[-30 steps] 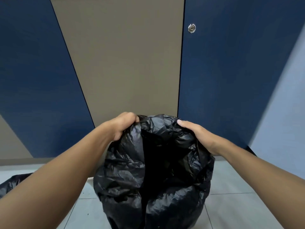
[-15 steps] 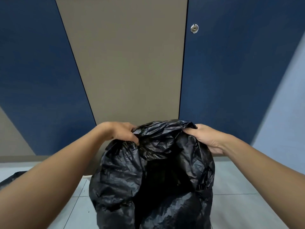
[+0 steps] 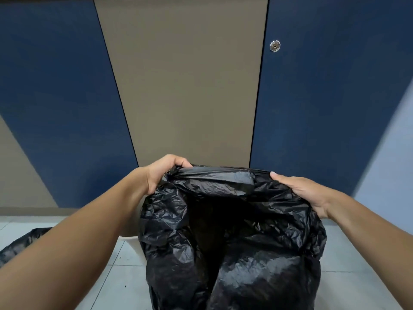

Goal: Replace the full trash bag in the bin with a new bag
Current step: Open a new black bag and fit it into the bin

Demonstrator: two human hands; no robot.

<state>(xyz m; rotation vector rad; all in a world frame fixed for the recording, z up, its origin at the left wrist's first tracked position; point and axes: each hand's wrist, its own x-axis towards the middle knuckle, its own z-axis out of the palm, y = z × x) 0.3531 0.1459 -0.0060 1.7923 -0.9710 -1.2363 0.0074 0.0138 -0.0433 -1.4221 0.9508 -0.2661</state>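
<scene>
Since the earlier frame your hands have spread the black bag (image 3: 232, 231) mouth wide: left hand (image 3: 164, 172) grasps its 10 o'clock rim, right hand (image 3: 301, 191) its 2 o'clock rim; bin (image 3: 131, 237) directly beneath.

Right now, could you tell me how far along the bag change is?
Done, apparently: another black bag lies on the floor at left. In hand: left hand and right hand hold a black bag open over the bin. Left: seating it around the rim.
</scene>
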